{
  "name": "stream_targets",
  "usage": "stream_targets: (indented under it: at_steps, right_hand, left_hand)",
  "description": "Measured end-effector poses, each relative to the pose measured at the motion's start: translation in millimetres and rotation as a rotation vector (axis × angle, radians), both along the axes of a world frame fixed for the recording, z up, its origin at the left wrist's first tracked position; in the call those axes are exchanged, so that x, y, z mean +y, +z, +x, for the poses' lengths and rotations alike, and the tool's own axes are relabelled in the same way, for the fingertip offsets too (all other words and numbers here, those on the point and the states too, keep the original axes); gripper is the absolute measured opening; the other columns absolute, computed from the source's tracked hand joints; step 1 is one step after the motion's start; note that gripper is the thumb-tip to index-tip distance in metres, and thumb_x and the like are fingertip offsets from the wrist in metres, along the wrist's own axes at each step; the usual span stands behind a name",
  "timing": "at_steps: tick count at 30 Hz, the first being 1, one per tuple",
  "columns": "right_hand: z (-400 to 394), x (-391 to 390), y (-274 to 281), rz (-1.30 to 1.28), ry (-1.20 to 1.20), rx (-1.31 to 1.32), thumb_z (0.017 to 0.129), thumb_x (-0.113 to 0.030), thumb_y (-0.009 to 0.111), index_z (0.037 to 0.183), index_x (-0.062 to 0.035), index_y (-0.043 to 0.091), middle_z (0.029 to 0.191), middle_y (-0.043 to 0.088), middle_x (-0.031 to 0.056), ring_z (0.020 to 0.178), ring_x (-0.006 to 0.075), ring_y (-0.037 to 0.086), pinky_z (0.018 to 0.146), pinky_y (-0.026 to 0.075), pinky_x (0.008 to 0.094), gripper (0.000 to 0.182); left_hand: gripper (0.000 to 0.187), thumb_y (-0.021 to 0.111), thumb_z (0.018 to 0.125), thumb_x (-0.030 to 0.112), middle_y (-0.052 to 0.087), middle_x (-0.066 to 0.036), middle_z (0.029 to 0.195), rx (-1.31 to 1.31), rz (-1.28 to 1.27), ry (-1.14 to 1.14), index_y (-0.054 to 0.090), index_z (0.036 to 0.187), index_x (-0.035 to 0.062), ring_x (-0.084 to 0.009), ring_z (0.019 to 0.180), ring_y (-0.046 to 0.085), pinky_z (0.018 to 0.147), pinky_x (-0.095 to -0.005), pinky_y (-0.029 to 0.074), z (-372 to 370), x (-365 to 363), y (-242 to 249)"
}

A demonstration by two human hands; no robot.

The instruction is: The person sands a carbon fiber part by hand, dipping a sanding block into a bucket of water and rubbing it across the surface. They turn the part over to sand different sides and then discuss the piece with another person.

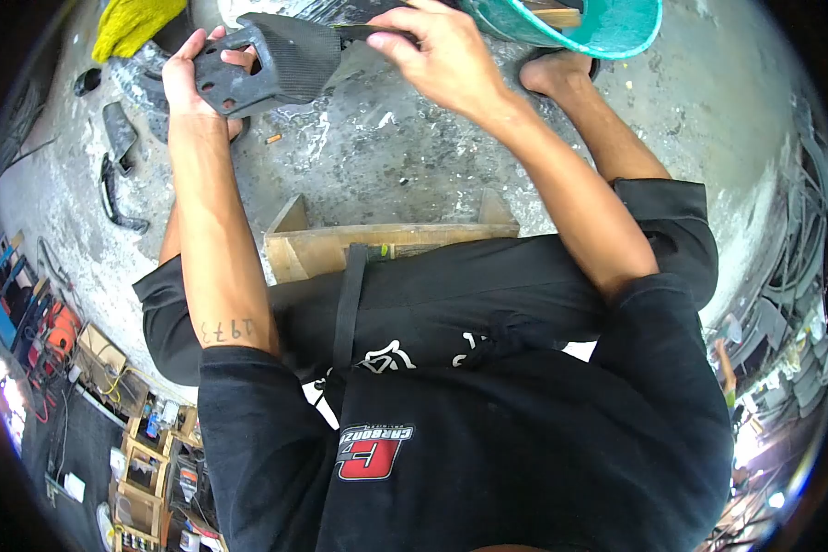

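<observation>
Left hand (191,75) grips a dark carbon-fibre part (281,63) by its drilled flange, held above the stained concrete floor (386,166). Right hand (442,51) pinches a thin tool (363,32) against the part's edge. Teal bucket (607,28) just beyond; wooden stool (340,244) below; 2 black parts (120,175) lie left.
</observation>
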State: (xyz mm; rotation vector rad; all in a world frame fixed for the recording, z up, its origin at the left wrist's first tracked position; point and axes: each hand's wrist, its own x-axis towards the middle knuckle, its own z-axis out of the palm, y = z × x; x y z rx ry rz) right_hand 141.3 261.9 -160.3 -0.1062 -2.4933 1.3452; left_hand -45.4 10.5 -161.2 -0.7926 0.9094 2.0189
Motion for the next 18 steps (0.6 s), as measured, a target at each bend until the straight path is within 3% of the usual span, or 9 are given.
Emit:
stream_targets:
  at_steps: [1,3,4,5,9,10,15,17,18]
  right_hand:
    - [-1.5,-6.1,-15.4,0.007,-0.015,0.001,0.089,-0.023,0.076,0.106,-0.0076,0.076,0.092,0.068,0.016,0.086,0.0334,0.069,0.08,0.055,0.0428,0.023]
    - [-1.8,-16.9,-5.3,-0.052,-0.019,-0.121,0.086,-0.026,0.08,0.102,-0.0071,0.078,0.091,0.065,0.0163,0.086,0.0356,0.067,0.078,0.055,0.0431,0.025]
    - [-1.7,-21.3,-3.0,-0.029,-0.03,-0.148,0.086,-0.026,0.081,0.101,-0.0055,0.078,0.088,0.064,0.0138,0.081,0.0312,0.067,0.074,0.054,0.04,0.026]
    - [-2.0,-24.5,-2.7,-0.006,-0.039,-0.175,0.086,-0.026,0.081,0.101,-0.004,0.078,0.084,0.062,0.0113,0.076,0.0269,0.067,0.069,0.053,0.0368,0.027]
    - [5.2,-26.9,7.1,0.105,-0.065,-0.221,0.086,-0.019,0.078,0.097,-0.0022,0.077,0.084,0.061,0.0129,0.075,0.0297,0.066,0.069,0.053,0.0402,0.02]
    - [-0.9,-29.3,18.6,0.102,-0.059,-0.307,0.087,-0.019,0.072,0.09,-0.0023,0.074,0.09,0.065,0.0147,0.084,0.0392,0.068,0.078,0.055,0.0498,0.017]
    - [-23.8,-27.9,4.0,0.235,-0.022,-0.22,0.088,-0.02,0.07,0.088,-0.003,0.072,0.091,0.064,0.0141,0.085,0.0393,0.067,0.077,0.054,0.0511,0.017]
    - [-7.7,-25.8,23.9,0.162,0.041,-0.384,0.087,-0.021,0.07,0.089,-0.0037,0.072,0.092,0.064,0.0143,0.087,0.0392,0.068,0.076,0.054,0.0507,0.018]
    - [-3.2,-27.6,18.3,0.118,0.014,-0.333,0.087,-0.022,0.07,0.088,-0.0041,0.072,0.09,0.063,0.0155,0.085,0.0394,0.068,0.075,0.054,0.0501,0.018]
  left_hand:
    - [0.025,0.049,0.103,0.026,0.058,-0.023,0.105,-0.011,0.011,-0.002,0.056,0.106,0.0019,-0.0242,0.062,0.057,0.054,-0.0372,0.051,1.2,3.9,-0.5]
    - [0.02,0.05,0.101,0.022,0.059,-0.022,0.103,0.063,-0.193,-0.001,0.054,0.104,0.0023,-0.0266,0.067,0.062,0.051,-0.035,0.054,6.9,10.2,1.4]
    - [0.021,0.051,0.102,0.022,0.064,-0.031,0.097,0.099,-0.212,0.01,0.058,0.102,0.0023,-0.025,0.061,0.064,0.054,-0.0349,0.057,9.4,13.1,2.1]
    - [0.021,0.051,0.102,0.022,0.064,-0.031,0.097,0.09,-0.201,0.013,0.058,0.102,0.0023,-0.025,0.061,0.064,0.054,-0.0349,0.057,10.6,16.5,3.5]
    - [0.018,0.049,0.101,0.017,0.062,-0.032,0.101,0.055,-0.273,0.017,0.053,0.102,-0.0001,-0.0309,0.065,0.066,0.051,-0.0317,0.062,6.7,14.1,2.7]
    - [0.017,0.049,0.101,0.016,0.061,-0.032,0.102,0.089,-0.273,-0.008,0.052,0.103,-0.0006,-0.0332,0.067,0.066,0.051,-0.0313,0.062,4.6,12.7,-0.9]
    - [0.018,0.05,0.1,0.014,0.059,-0.031,0.099,0.054,-0.237,0.004,0.051,0.105,-0.0031,-0.0414,0.069,0.064,0.05,-0.0327,0.062,-0.1,10.3,-13.8]
    - [0.018,0.052,0.1,0.015,0.06,-0.031,0.1,0.074,-0.279,0.024,0.052,0.104,-0.0035,-0.0407,0.071,0.065,0.05,-0.0344,0.061,-1.6,14.2,-15.3]
    - [0.019,0.052,0.1,0.015,0.061,-0.031,0.101,0.118,-0.303,-0.007,0.052,0.104,-0.0033,-0.0411,0.07,0.065,0.05,-0.0347,0.061,-2.7,15.1,-14.9]
